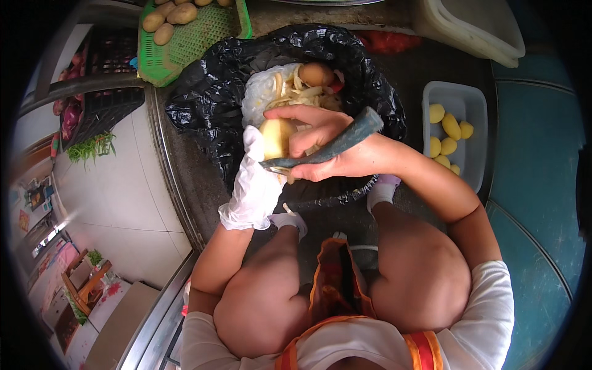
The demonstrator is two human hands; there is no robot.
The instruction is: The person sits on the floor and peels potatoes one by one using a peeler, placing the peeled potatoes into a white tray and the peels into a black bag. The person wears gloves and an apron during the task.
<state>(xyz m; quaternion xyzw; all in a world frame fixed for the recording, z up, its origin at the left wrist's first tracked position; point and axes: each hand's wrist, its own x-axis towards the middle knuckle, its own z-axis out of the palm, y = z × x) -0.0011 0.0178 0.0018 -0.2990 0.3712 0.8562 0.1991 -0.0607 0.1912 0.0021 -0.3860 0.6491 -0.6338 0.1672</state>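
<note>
My left hand point(257, 180), in a white disposable glove, grips a pale, largely peeled potato point(276, 138) over the bin. Bare, my right hand point(326, 143) is closed around the dark handle of a peeler point(330, 148), whose head lies at the lower side of the potato. A finger of the right hand reaches over the potato's top. Below both hands is a bin lined with a black plastic bag point(203, 97), holding peelings point(300, 97), a clear plastic bag point(266, 92) and a brown round item point(316, 74). The peeler's blade is mostly hidden.
Unpeeled potatoes point(182, 13) lie in a green plastic basket point(194, 51) at the upper left. A grey plastic tub point(476, 152) at the right holds several peeled potatoes point(451, 126). Translucent containers point(476, 32) stand at the upper right. A metal door track point(173, 171) runs along the left.
</note>
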